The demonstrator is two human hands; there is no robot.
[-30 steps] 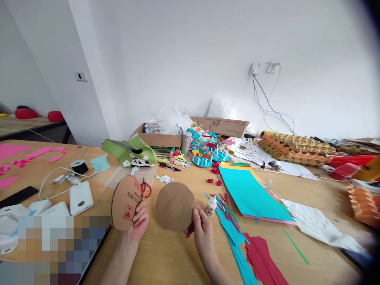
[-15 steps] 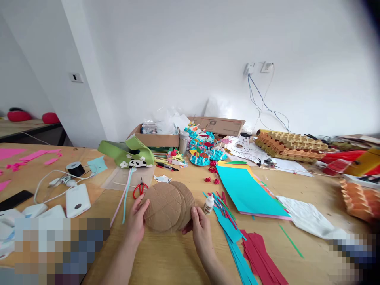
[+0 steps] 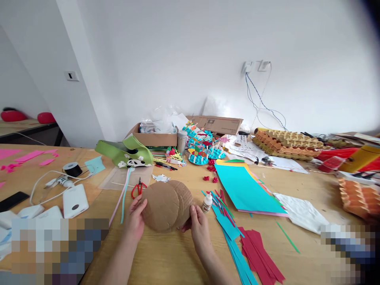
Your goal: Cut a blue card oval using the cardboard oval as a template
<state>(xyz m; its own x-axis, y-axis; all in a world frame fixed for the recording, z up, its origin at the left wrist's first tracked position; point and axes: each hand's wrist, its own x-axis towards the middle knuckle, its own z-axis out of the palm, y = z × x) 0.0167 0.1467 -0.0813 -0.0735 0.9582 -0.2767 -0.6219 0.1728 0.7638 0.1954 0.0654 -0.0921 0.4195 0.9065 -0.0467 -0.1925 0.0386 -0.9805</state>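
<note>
Low over the table, brown cardboard discs overlap between my two hands. My left hand (image 3: 136,217) pinches the left edge of the larger-showing disc (image 3: 160,208), thumb on top. My right hand (image 3: 198,226) grips the edge of the partly covered disc (image 3: 186,200), its thumb on the upper face and its fingers underneath. Just beyond my left hand lie red-handled scissors (image 3: 139,188). A small white glue bottle (image 3: 207,202) stands upright close to my right hand, beside thin coloured paper strips (image 3: 223,206).
Blue sheets (image 3: 247,188) and dark red strips (image 3: 259,253) lie to the right. A green felt piece with a panda (image 3: 124,154) stands at left, near a white power bank (image 3: 75,201). Behind are blue decorated crafts (image 3: 202,146), a cardboard box (image 3: 157,139) and egg trays (image 3: 287,144).
The overlapping discs have shifted against each other, and the front one now shows a smoother face with fewer creases. Both hands keep their grip. The view has turned slightly to the right.
</note>
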